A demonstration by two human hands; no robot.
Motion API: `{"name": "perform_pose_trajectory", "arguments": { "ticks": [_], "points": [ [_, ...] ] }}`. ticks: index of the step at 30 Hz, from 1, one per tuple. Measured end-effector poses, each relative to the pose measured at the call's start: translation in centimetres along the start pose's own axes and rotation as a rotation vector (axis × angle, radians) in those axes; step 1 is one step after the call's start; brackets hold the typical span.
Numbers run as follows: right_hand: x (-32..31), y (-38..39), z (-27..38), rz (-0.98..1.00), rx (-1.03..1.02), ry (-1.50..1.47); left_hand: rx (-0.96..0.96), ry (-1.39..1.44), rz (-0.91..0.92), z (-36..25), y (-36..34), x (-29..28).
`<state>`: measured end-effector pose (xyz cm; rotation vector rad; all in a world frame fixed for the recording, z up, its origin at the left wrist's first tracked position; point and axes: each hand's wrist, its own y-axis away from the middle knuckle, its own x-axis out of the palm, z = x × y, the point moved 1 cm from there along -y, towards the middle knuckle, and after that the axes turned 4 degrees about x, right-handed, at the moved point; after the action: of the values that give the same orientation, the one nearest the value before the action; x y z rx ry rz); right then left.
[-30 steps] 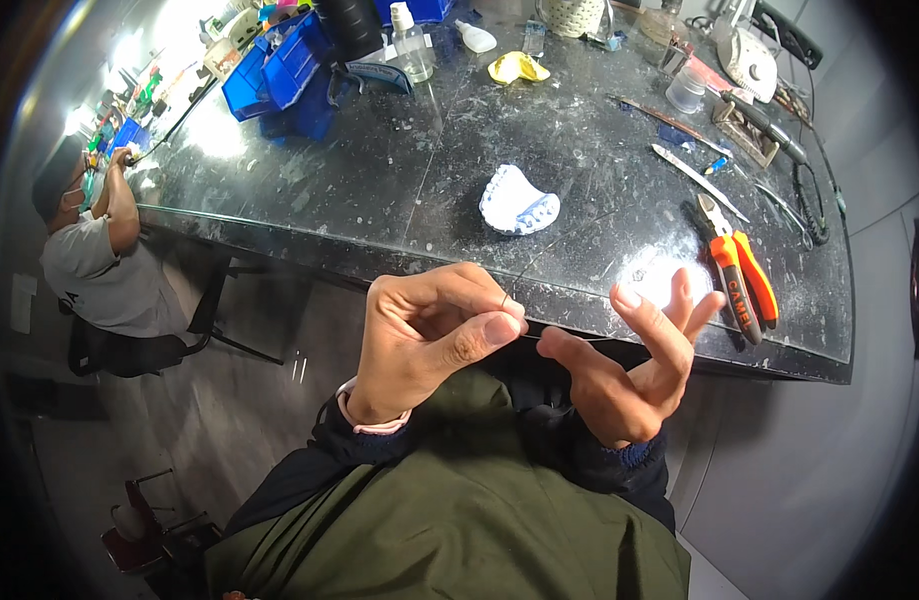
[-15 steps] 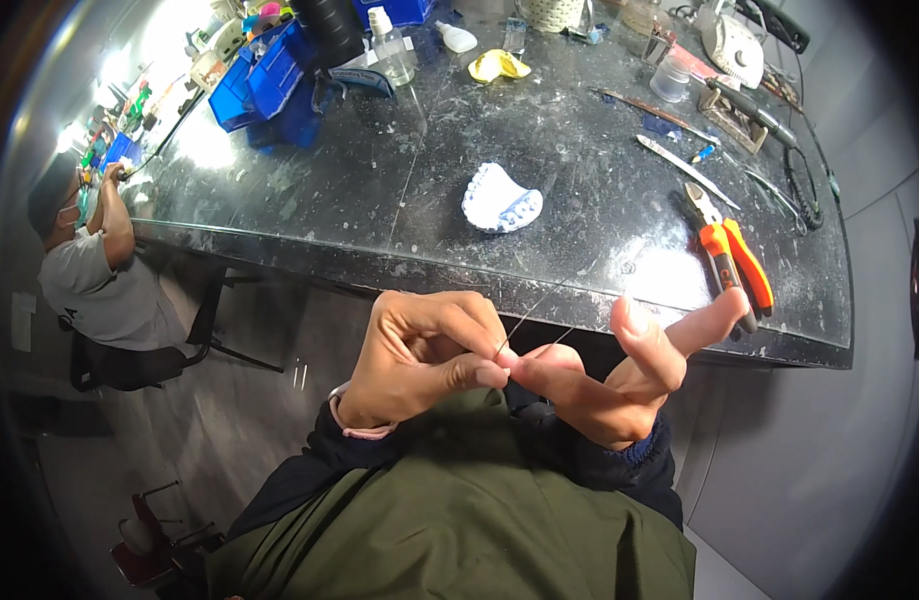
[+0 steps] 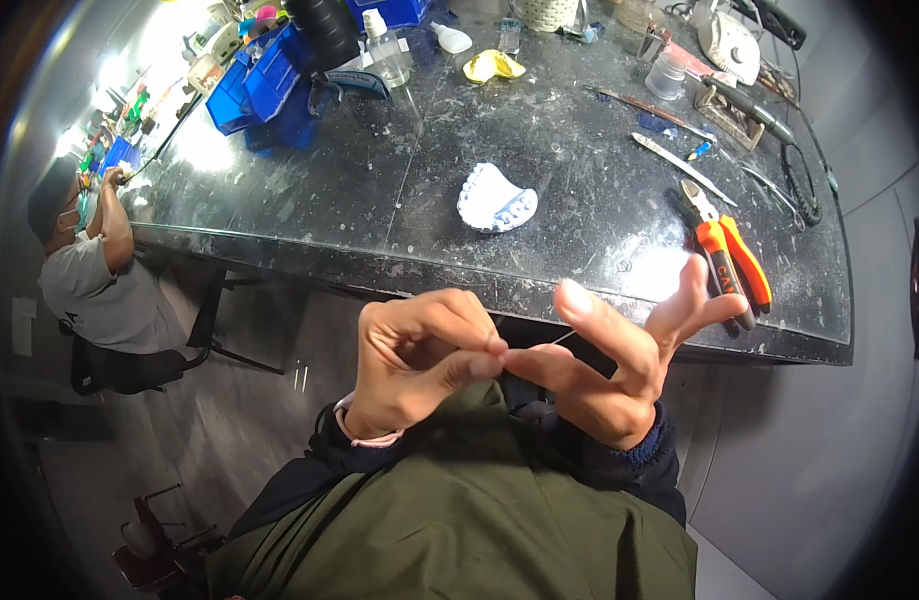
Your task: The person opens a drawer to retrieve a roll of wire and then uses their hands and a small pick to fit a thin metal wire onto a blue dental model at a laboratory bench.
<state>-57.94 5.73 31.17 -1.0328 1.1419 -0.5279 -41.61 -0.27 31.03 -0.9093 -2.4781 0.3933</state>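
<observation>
Both hands sit at lower centre of frame, in front of the dark worktop's (image 3: 580, 240) near edge, above the green jacket (image 3: 460, 530). Left hand (image 3: 420, 375) is curled, thumb & index pinched tight on a thin wire (image 3: 563, 339), other fingers folded in. Right hand (image 3: 615, 370) meets it tip to tip: thumb & index closed on the same wire at the pinch point, middle, ring & little fingers spread wide, pointing up-right. Wire is very fine, only a short pale bit shows just right of the pinch; rest can't be made out.

On the worktop, centre frame: white dental cast (image 3: 495, 198), well apart from hands. Orange-handled pliers (image 3: 730, 258) at right, near the edge. Blue bins (image 3: 265, 85) upper left. Another person (image 3: 90, 260) sits at far left.
</observation>
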Motion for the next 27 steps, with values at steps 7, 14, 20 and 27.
{"name": "perform_pose_trajectory", "arguments": {
  "ticks": [7, 14, 20, 27],
  "points": [
    [-0.9, -1.8, 0.4, 0.277, 0.233, -0.033, -0.098, -0.126, -0.025, -0.7, 0.0, -0.4],
    [-1.3, -1.6, -0.6, 0.332, 0.225, -0.122, -0.16, -0.136, 0.038, -0.9, -0.7, -0.8],
    [-1.6, -0.7, -2.1, 0.22, 0.317, -0.317, 0.156, -1.181, 0.01, 1.6, -5.1, -4.0],
    [-1.1, 1.2, -2.5, 0.094, 0.61, -1.33, 0.09, -1.345, 0.108, 3.0, -5.5, -3.0]
  ]
}}
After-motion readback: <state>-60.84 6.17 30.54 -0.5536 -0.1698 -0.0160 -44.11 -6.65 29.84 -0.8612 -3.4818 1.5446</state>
